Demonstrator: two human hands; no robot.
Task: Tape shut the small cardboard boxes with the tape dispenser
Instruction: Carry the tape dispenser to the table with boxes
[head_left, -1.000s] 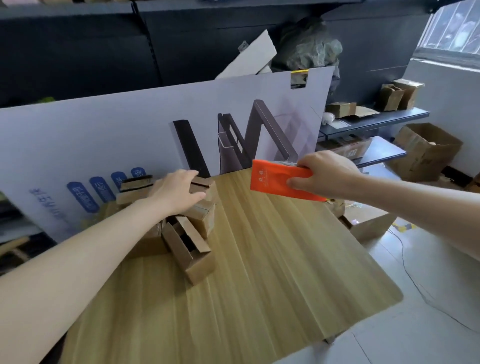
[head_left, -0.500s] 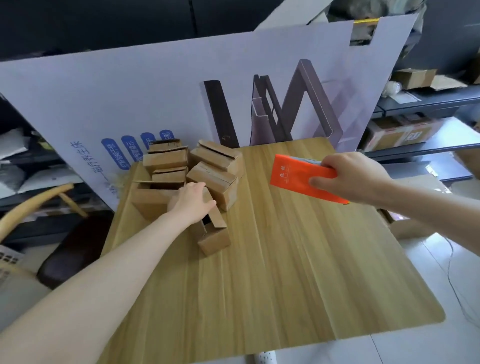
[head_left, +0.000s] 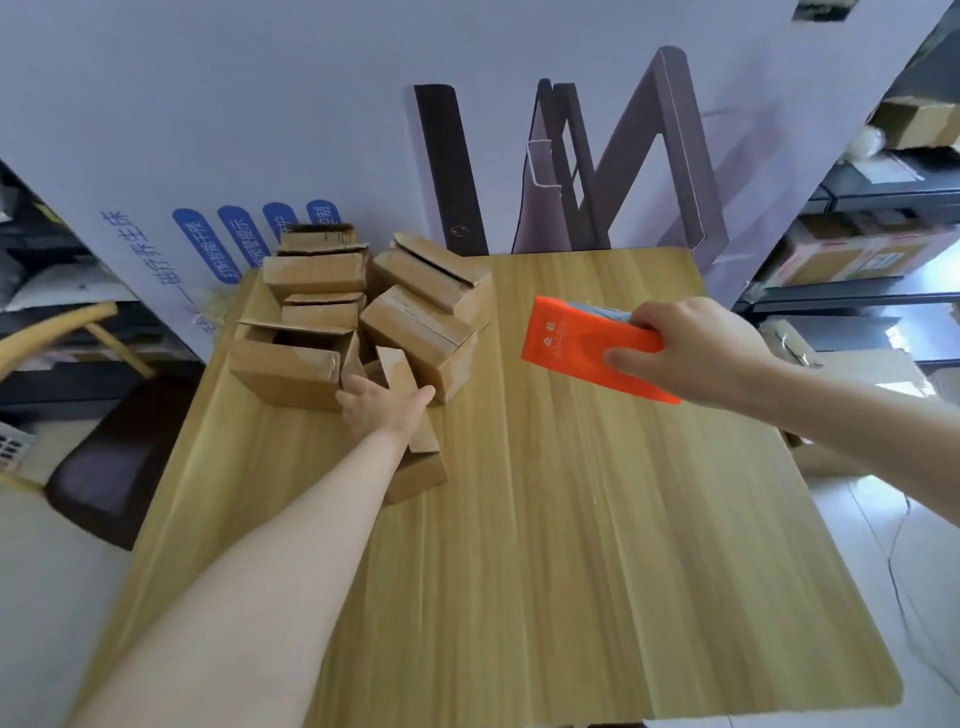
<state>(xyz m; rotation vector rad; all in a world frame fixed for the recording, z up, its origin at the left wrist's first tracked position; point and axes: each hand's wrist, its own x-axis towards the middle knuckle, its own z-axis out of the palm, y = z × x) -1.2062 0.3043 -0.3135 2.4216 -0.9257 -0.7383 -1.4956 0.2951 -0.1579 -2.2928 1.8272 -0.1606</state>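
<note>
The boxes (head_left: 415, 322) sit in a pile at the far left corner of the counter (head_left: 571, 519). Some have their flaps sticking up, so they are not shut yet. I see no tape on any of them.

The left hand (head_left: 384, 410) reaches out to the near side of the pile. It lies on top of one small box (head_left: 418, 470) that sits a bit closer than the others. One flap (head_left: 394, 370) of this box stands up just past the fingers. The thumb points to the right, beside the flap. I cannot tell if the fingers have closed around the box or only touch it.

The right hand (head_left: 696, 353) holds the orange dispenser (head_left: 576, 348) tight, with the thumb on its flat side. It hangs in the air above the counter, near the far right part, well apart from the pile.

I think this is the step of picking a box to tape. No taping has begun.

Next, the left hand should get a good hold and pull the box away from the pile, to the bare middle of the counter. Then it should push the flaps down flat and keep them there. After that the dispenser can come down on the top and run along the gap between the flaps. The box looks light, so it could slide if it is not held down.
</note>
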